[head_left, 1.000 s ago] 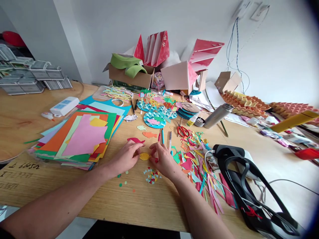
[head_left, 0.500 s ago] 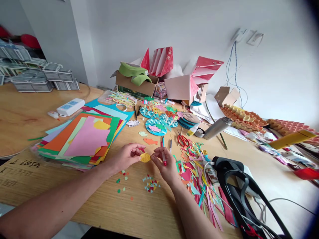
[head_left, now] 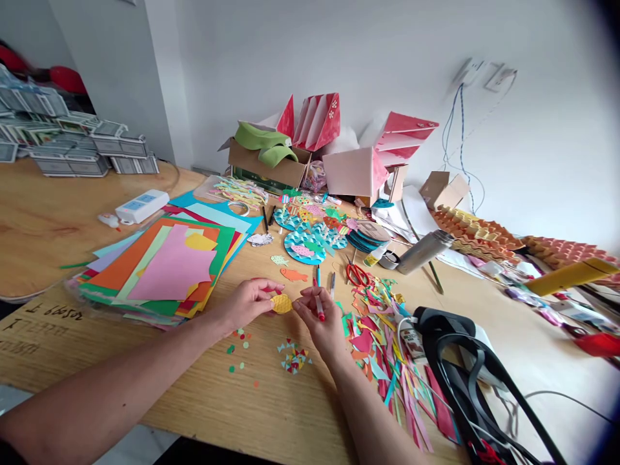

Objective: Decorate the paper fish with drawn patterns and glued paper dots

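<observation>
Between my hands is a small yellow paper cutout (head_left: 281, 304), oval and drawn over with a dark scale-like grid. My left hand (head_left: 247, 302) pinches its left end between thumb and fingertips. At its right end, the thumb and finger of my right hand (head_left: 323, 326) meet the paper. A red-and-white pen (head_left: 320, 308) is also tucked in my right hand, its red end pointing down. Just beyond lie an orange paper fish (head_left: 293, 275) and a pale green paper fish (head_left: 279, 260). Nearer me are small paper triangles (head_left: 293, 358) and round paper dots (head_left: 231, 349).
Coloured paper sheets (head_left: 169, 271) are stacked at left. Red-handled scissors (head_left: 357, 274) lie beside a heap of paper scraps (head_left: 382, 349) at right. Behind are decorated blue discs (head_left: 305, 248) and a steel flask (head_left: 423, 252). A black strapped device (head_left: 465, 361) sits at front right.
The camera view has shifted slightly, so the scene sits a little further right. Both hands keep their hold, with hardly any visible movement at the yellow cutout.
</observation>
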A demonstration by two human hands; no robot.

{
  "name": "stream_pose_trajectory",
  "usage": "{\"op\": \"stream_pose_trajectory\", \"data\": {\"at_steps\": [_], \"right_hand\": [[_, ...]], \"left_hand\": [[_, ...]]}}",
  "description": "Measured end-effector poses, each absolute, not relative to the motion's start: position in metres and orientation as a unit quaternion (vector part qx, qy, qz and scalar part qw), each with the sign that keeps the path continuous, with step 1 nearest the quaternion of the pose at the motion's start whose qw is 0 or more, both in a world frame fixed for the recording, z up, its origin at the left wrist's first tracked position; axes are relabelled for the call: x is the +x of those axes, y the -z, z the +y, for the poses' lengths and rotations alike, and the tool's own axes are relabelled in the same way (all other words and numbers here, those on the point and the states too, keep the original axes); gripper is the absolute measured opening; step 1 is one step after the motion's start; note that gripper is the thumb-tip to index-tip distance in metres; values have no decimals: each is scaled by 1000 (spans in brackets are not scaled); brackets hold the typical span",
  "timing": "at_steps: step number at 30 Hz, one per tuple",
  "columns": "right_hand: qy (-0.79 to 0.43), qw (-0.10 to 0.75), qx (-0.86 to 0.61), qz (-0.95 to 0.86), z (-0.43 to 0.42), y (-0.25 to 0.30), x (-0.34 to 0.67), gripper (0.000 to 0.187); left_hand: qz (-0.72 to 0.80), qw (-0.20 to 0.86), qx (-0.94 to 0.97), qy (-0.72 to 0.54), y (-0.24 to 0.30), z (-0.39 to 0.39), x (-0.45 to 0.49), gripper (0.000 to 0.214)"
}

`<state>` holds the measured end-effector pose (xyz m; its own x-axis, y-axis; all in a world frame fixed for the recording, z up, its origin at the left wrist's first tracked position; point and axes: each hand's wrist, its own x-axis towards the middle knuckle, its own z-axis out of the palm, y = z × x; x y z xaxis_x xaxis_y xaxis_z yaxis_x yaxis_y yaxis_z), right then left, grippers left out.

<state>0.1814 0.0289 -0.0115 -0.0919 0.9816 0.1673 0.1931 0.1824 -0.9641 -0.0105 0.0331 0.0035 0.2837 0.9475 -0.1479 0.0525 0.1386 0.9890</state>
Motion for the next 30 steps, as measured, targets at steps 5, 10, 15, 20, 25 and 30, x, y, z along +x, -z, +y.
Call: {"op": "stream_pose_trajectory", "data": {"at_steps": [5,10,15,20,25,30], "right_hand": [[-421,474,-480,-606,29,12,181,26],[-415,476,-483,-607,29,15,179,26],[-407,484,-484,-605,29,16,179,25],[-386,490,-486,-612,29,17,179,21],[-368,494,-494,-613,30,17,181,19],[-365,495,-499,-610,29,18,180,20]], "left_hand": [[457,620,503,-391,-5,32,-10,44],[453,632,485,-401,-4,34,-10,44],[459,629,486,-397,-3,34,-11,48],[468,623,495,-383,-1,35,-12,47],[467,607,499,-404,3,38,-15,44],[487,583,517,-395,5,39,-15,46]]}}
